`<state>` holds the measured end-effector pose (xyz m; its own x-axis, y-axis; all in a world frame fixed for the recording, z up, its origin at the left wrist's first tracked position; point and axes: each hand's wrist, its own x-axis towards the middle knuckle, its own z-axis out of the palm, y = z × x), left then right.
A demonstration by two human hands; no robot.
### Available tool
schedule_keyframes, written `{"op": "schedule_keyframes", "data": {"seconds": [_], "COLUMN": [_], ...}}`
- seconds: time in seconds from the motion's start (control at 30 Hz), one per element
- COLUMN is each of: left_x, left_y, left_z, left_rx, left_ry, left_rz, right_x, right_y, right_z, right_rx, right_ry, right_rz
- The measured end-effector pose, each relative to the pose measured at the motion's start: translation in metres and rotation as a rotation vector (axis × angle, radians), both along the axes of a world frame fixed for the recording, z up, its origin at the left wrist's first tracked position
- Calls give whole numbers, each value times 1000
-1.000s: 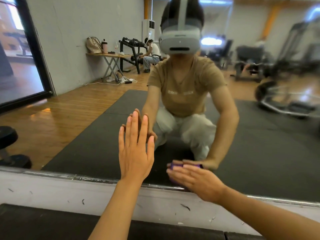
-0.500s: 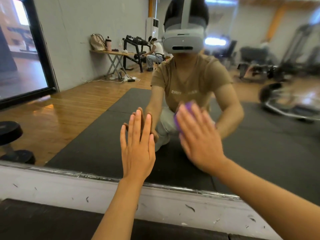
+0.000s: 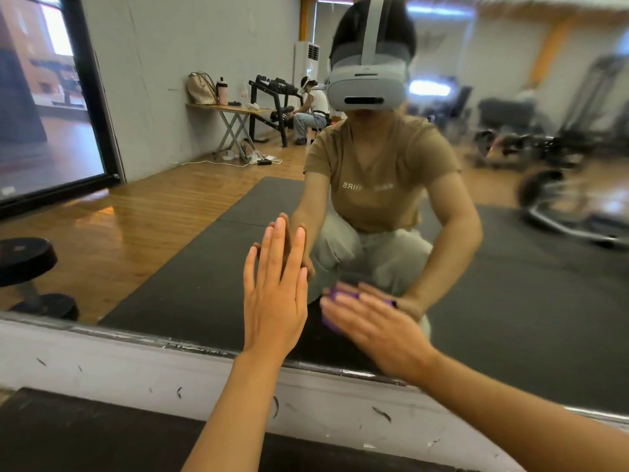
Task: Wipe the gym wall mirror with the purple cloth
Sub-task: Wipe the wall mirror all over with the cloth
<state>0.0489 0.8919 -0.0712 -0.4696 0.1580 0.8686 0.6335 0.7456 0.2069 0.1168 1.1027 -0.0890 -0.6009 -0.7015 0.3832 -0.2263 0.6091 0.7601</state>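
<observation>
The gym wall mirror (image 3: 510, 301) fills most of the view and reflects me crouching in front of it. My left hand (image 3: 275, 294) lies flat on the glass, fingers straight and pointing up. My right hand (image 3: 374, 327) presses the purple cloth (image 3: 343, 296) flat against the lower part of the mirror with straight fingers. Only a small purple patch shows past the fingers; the hand hides the rest. The right hand is blurred by motion.
The mirror's metal bottom edge (image 3: 136, 338) runs above a scuffed white wall strip (image 3: 102, 369). A black mat (image 3: 68, 434) lies on the floor below. A dumbbell (image 3: 27, 267), a folding table, gym machines and a seated person appear in the reflection.
My right hand swept the cloth up from the mirror's bottom edge to chest height of the reflection, then back down to low on the glass. My left hand stayed flat in place.
</observation>
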Motion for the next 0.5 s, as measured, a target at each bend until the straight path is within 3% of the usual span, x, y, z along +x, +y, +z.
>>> {"op": "schedule_keyframes", "data": {"seconds": [0.17,0.27,0.37,0.5], "left_x": [-2,-3,-4,-5], "left_y": [-1,-1,-1,-2], "left_z": [0,-1,0,0], "left_rx": [-19,-19,-15,-13], "left_ry": [1,11,23,34], "left_rz": [4,8,11,3], "right_x": [-14,-16,-18,-17], "right_y": [-20,-24,-32,-35], "right_z": [145,198,201,144], "right_rx": [-384,-548,-627,-534], "right_ry": [364,447,466,383], "right_rz": [59,46,42,77]}}
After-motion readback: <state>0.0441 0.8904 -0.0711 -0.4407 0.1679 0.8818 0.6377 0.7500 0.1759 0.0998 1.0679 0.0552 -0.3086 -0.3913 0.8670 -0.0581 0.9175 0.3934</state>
